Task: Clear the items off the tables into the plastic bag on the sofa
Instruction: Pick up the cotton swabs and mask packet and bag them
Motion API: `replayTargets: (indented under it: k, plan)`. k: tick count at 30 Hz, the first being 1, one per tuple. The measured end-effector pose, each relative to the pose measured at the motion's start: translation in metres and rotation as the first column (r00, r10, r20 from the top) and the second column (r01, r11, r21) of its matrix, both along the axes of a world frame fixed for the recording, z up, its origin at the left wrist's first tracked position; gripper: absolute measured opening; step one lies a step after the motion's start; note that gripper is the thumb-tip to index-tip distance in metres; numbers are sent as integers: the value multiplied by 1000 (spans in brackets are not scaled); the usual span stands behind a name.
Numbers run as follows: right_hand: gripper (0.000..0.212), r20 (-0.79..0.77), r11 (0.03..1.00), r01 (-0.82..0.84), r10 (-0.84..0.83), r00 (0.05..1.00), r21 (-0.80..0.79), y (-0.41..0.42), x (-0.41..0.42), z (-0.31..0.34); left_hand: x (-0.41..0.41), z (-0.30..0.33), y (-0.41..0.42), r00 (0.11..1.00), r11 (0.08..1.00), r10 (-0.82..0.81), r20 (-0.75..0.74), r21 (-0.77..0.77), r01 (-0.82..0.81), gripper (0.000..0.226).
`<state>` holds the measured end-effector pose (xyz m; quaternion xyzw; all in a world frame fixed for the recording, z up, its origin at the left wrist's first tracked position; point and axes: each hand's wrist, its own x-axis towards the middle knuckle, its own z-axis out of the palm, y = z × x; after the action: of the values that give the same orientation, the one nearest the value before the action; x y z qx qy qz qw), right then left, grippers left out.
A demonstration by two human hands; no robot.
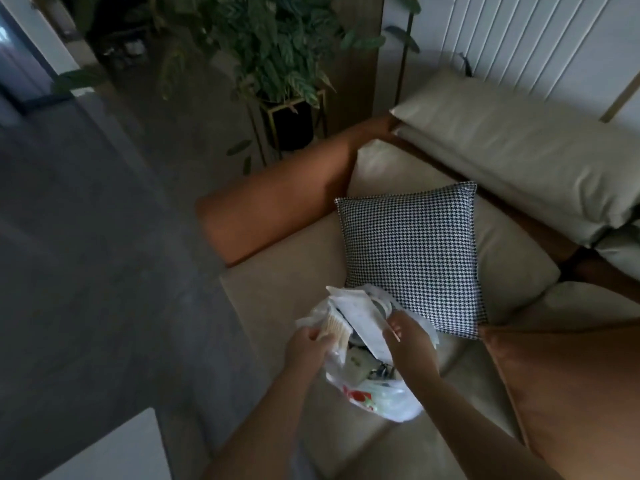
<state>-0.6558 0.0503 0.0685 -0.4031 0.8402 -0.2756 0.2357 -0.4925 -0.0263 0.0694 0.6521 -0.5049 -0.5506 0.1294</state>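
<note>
Now two hands [306, 348] [410, 342] grip one plastic bag [388, 400].

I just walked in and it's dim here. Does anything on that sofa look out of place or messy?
Only the plastic bag, sitting on the sofa seat against the checked cushion. It is stuffed, with papers poking from its mouth. Both hands, left and right, are at its opening. Nothing looks spilled.

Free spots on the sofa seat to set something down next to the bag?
Bare seat cushion lies between the orange armrest, the bag and the checked pillow. Another strip runs right of the pillow. The bag mouth is crowded: left hand and right hand both hold it.
</note>
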Motion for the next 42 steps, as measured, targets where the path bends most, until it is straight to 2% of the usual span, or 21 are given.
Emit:
replayTargets:
  k: [4,9,12,16,20,22,24,28,30,32,34,35,36,37,38,40,41,42]
  plan:
    - [17,-49,996,38,-34,998,78,-21,-10,-13,-14,-20,-25,997,996,-72,-3,45,72,25]
    - [19,-182,978,57,-20,983,200,-38,-18,-22,-35,-47,-43,990,978,-137,-34,153,140,21]
    - [29,-247,959,47,25,969,280,-45,-16,-40,-51,-70,-55,974,951,-220,-59,209,228,27]
    - [53,-208,917,-39,132,969,398,-45,-13,-76,-67,-97,-68,932,903,-361,-28,239,357,30]
    - [58,-177,871,-109,217,960,480,-42,-9,-100,-71,-120,-82,868,847,-496,21,233,479,32]
    - [63,-186,849,-134,261,947,511,-44,-8,-105,-71,-127,-88,848,828,-531,1,214,518,25]
    - [63,-198,848,-98,232,952,521,-48,-9,-111,-73,-132,-92,839,828,-543,14,171,533,16]
    - [46,-135,875,-14,91,987,485,-57,-14,-113,-79,-141,-95,750,762,-646,141,63,644,18]
    - [50,-69,867,-44,90,994,497,-55,-17,-113,-79,-142,-93,745,754,-654,130,30,656,19]
    - [54,-139,840,-72,173,975,538,-49,-17,-111,-77,-138,-92,697,709,-678,231,-42,704,25]
    - [55,-343,870,-45,241,908,492,-43,-17,-108,-72,-137,-91,613,634,-656,441,-120,764,45]
    - [65,-384,879,-31,239,892,475,-40,-19,-104,-68,-135,-92,587,618,-628,511,-130,775,60]
    - [73,-431,890,-15,236,871,456,-35,-22,-100,-65,-135,-94,580,626,-600,551,-128,770,77]
    - [75,-475,900,10,221,852,436,-30,-26,-105,-61,-134,-96,588,650,-563,581,-128,749,95]
    - [72,-472,890,39,203,858,455,-26,-29,-106,-55,-134,-98,589,684,-530,610,-104,722,103]
    - [51,-478,879,148,100,873,454,-23,-35,-103,-44,-138,-104,570,764,-497,655,18,645,79]
    - [47,-454,870,189,44,890,456,-21,-37,-105,-37,-139,-105,556,792,-495,668,83,604,66]
    - [53,-387,858,205,-9,922,470,-20,-38,-105,-30,-140,-107,581,826,-484,654,124,550,62]
